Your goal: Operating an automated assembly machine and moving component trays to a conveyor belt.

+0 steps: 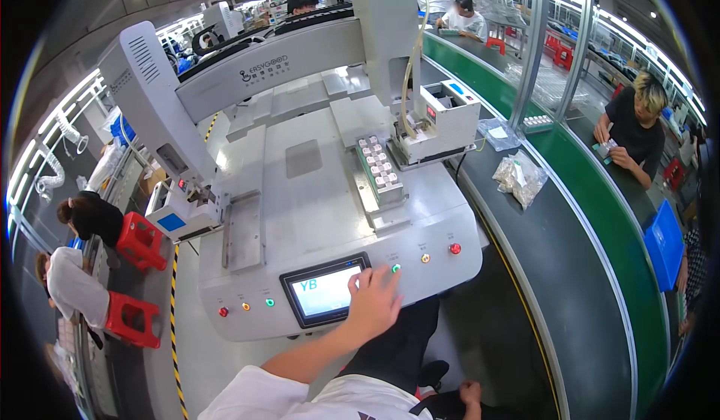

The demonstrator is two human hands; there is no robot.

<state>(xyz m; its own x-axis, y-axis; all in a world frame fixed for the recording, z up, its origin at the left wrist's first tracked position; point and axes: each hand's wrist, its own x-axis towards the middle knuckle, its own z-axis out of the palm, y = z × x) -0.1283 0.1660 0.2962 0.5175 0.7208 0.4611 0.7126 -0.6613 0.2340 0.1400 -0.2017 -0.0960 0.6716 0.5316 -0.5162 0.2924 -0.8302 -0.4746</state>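
My left hand point(375, 297) reaches over the front panel of a grey-white benchtop machine point(341, 236) with its fingers spread. One fingertip is at the lit green button point(396, 268); whether it presses cannot be seen. Below that hand, the touchscreen point(324, 292) is lit and partly covered by my fingers. Low at the right, beside my dark trousers, my right hand point(470, 394) hangs with its fingers curled and no object showing in it. On the machine bed, a tray point(390, 204) carries several small white parts point(380, 166) in rows, next to the right tool head point(442, 124).
An orange button point(425, 258) and a red button point(454, 248) sit right of the green one. At left is another empty fixture point(244, 232). A green conveyor point(600, 270) runs along the right, with bagged parts point(519, 178) beside it. Co-workers sit around, near red stools point(133, 319).
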